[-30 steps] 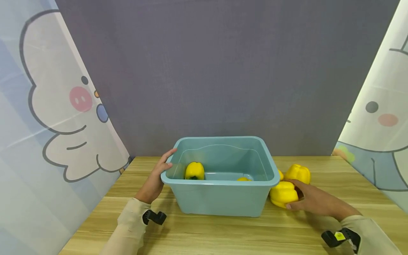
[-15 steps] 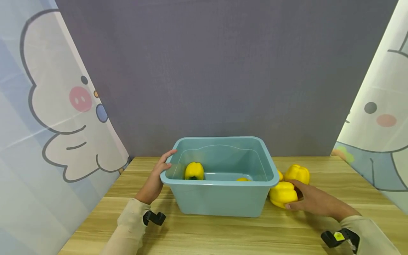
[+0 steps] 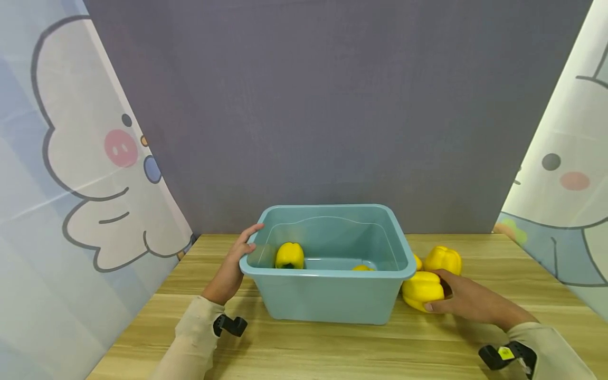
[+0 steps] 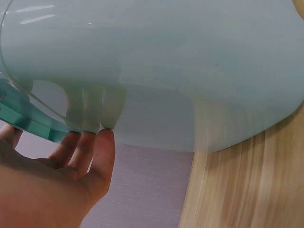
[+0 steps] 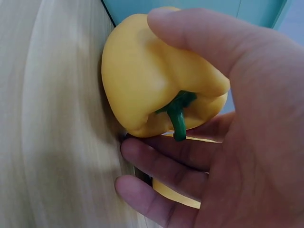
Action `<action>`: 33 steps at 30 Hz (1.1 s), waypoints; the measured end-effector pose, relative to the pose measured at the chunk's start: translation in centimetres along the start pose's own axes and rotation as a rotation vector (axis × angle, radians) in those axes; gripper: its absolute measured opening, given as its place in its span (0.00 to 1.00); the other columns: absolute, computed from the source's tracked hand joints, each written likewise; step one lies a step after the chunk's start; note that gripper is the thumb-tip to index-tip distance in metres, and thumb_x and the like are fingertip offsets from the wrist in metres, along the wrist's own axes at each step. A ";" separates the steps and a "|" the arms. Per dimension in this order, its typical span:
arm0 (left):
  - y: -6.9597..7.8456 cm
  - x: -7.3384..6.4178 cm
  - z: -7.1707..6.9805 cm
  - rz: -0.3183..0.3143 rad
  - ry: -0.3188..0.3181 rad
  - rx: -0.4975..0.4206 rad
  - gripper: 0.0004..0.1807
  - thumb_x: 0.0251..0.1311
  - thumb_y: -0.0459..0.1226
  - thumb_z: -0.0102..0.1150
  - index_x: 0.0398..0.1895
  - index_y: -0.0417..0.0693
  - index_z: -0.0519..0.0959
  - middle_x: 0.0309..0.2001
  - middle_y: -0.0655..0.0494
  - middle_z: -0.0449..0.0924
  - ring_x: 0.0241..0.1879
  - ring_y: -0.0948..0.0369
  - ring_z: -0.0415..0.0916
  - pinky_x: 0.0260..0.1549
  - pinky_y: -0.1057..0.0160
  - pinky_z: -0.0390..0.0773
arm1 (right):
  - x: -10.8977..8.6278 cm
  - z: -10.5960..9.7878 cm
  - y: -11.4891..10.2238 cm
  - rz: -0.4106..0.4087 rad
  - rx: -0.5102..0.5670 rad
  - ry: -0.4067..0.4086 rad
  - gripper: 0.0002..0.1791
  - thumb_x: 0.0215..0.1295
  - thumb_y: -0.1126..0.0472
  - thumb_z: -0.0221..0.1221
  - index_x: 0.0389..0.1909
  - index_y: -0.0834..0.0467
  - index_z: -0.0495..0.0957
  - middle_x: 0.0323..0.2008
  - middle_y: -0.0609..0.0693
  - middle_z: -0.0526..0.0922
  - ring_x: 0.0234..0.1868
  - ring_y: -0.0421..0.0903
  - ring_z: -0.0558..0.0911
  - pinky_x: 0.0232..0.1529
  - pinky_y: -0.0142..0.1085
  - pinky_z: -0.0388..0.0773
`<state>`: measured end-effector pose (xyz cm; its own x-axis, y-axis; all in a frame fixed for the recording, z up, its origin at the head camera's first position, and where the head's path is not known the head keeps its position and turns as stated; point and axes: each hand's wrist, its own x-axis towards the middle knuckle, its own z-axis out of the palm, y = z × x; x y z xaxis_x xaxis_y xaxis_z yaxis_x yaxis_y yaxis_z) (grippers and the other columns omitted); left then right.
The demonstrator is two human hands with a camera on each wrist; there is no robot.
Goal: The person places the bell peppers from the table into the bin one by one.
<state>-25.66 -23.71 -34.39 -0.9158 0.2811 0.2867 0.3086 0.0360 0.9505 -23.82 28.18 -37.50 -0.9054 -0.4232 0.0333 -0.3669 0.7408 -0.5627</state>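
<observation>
My left hand [image 3: 230, 272] grips the left end of a light blue plastic bin [image 3: 328, 273], thumb over the rim. In the left wrist view the other fingertips touch the bin's outer wall [image 4: 166, 52] below the rim. Beside the bin's right end, my right hand [image 3: 470, 301] holds a yellow bell pepper [image 3: 420, 293] low at the tabletop. Seen from the right wrist, the thumb lies on one side of the pepper [image 5: 137, 71], with fingers beneath it. Its green stem [image 5: 176, 118] points toward the palm.
One yellow bell pepper [image 3: 290, 254] lies inside the bin at the left; another yellow top [image 3: 363, 267] shows over the front wall. Behind the held pepper are another bell pepper [image 3: 444, 258] and a partly hidden yellow one [image 3: 418, 262]. A grey cloth backdrop [image 3: 294, 116] borders the wooden table [image 3: 309, 348].
</observation>
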 end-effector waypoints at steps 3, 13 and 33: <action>0.0 0.0 0.0 0.001 0.001 0.002 0.33 0.71 0.44 0.39 0.79 0.55 0.53 0.78 0.53 0.42 0.70 0.44 0.51 0.60 0.47 0.60 | 0.0 0.0 0.0 0.008 -0.006 0.000 0.43 0.60 0.44 0.68 0.64 0.69 0.65 0.49 0.54 0.80 0.45 0.49 0.77 0.45 0.49 0.75; -0.2 0.1 0.0 0.014 0.007 0.006 0.33 0.71 0.44 0.39 0.79 0.54 0.53 0.78 0.52 0.43 0.70 0.43 0.52 0.60 0.46 0.60 | 0.0 -0.1 -0.1 0.022 -0.025 0.012 0.42 0.60 0.43 0.67 0.63 0.70 0.66 0.49 0.54 0.80 0.45 0.49 0.77 0.45 0.50 0.75; -0.3 0.0 0.0 0.030 0.009 0.011 0.32 0.71 0.45 0.38 0.78 0.54 0.54 0.77 0.49 0.45 0.67 0.41 0.54 0.59 0.45 0.61 | 0.1 0.1 0.1 0.047 -0.064 0.027 0.47 0.61 0.41 0.66 0.65 0.73 0.64 0.52 0.60 0.80 0.47 0.53 0.79 0.47 0.55 0.75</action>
<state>-25.76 -23.67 -34.68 -0.9086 0.2734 0.3158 0.3384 0.0385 0.9402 -23.87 28.17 -37.57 -0.9272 -0.3732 0.0309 -0.3357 0.7918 -0.5103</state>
